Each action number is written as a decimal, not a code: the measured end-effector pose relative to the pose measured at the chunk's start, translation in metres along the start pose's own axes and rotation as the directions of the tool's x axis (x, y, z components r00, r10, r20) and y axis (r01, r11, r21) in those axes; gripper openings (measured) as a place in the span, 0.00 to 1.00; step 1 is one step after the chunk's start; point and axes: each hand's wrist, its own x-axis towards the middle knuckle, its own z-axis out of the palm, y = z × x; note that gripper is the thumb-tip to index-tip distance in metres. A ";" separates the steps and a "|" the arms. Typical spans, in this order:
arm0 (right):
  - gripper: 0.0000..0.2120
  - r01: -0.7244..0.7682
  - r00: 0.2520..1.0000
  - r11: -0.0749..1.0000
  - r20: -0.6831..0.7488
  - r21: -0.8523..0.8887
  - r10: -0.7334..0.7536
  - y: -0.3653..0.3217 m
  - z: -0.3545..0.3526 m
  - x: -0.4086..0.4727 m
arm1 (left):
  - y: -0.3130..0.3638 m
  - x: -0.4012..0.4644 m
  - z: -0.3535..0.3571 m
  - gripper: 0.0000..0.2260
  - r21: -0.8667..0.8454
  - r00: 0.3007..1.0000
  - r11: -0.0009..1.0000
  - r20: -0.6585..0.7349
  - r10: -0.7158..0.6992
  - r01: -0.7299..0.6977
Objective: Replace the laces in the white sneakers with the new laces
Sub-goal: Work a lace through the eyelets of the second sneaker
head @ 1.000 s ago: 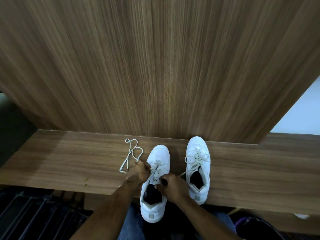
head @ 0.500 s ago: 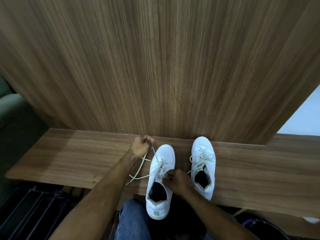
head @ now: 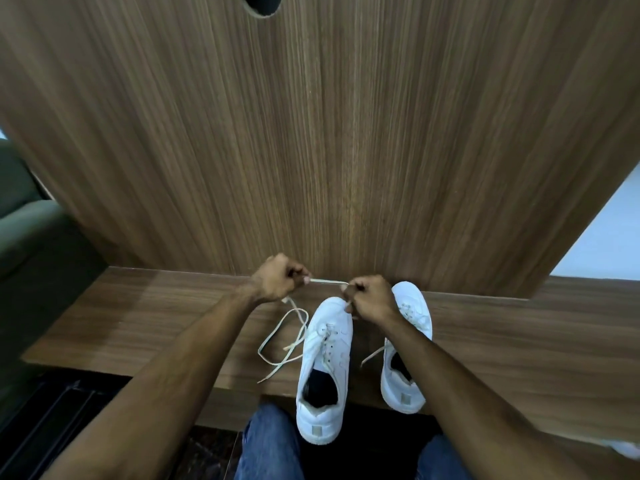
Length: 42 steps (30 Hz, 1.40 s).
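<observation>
Above the left sneaker's (head: 323, 362) toe, left hand (head: 277, 282) and right hand (head: 369, 299) both pinch one white lace (head: 327, 281), taut between curled fingers. Its slack loops on the wooden shelf (head: 156, 323) below-left of the left fingers. Right sneaker (head: 412, 306) sits laced beneath the right wrist.

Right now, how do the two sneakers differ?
The left sneaker has bare eyelets with no lacing across them; the right sneaker is still laced, a loose end trailing off its side. The left sneaker's heel sticks out past the shelf edge toward the person; the right sneaker sits farther back, toe near the panel. The right arm partly hides the right sneaker; the left sneaker shows whole. Both are white, upright, toes pointing away.
</observation>
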 end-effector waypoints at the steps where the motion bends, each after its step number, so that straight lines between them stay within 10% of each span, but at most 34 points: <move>1: 0.09 -0.058 0.997 0.998 -0.051 0.020 0.059 0.011 -0.006 -0.001 | -0.011 -0.006 -0.002 0.05 0.046 0.999 0.998 -0.011 -0.037 0.037; 7: 0.07 -0.284 0.935 0.949 -0.179 0.139 0.306 0.049 -0.031 0.001 | -0.050 -0.035 0.000 0.05 0.008 0.963 0.972 -0.136 -0.233 0.236; 12: 0.17 0.103 0.994 0.937 0.007 -0.334 -0.107 0.024 -0.006 -0.012 | -0.033 -0.032 0.033 0.12 -0.130 0.988 0.982 -0.063 -0.144 0.135; 15: 0.10 0.241 0.967 0.910 0.158 -0.336 -0.198 0.011 0.017 -0.019 | -0.016 -0.027 0.054 0.12 -0.181 0.999 0.983 0.005 -0.035 0.035; 29: 0.10 -0.109 0.987 0.922 -0.149 -0.372 0.057 0.044 -0.019 -0.014 | -0.033 -0.044 0.069 0.10 -0.513 0.956 0.816 0.034 -0.291 0.266; 38: 0.08 -0.198 0.979 0.980 -0.054 0.001 0.198 0.062 0.002 -0.015 | -0.035 -0.034 0.072 0.07 -0.978 0.643 0.172 -0.057 -0.764 0.117; 42: 0.22 -0.039 0.999 0.959 -0.029 -0.280 0.032 0.059 0.025 -0.036 | -0.025 -0.021 0.071 0.07 -0.991 0.605 0.133 -0.125 -0.787 -0.032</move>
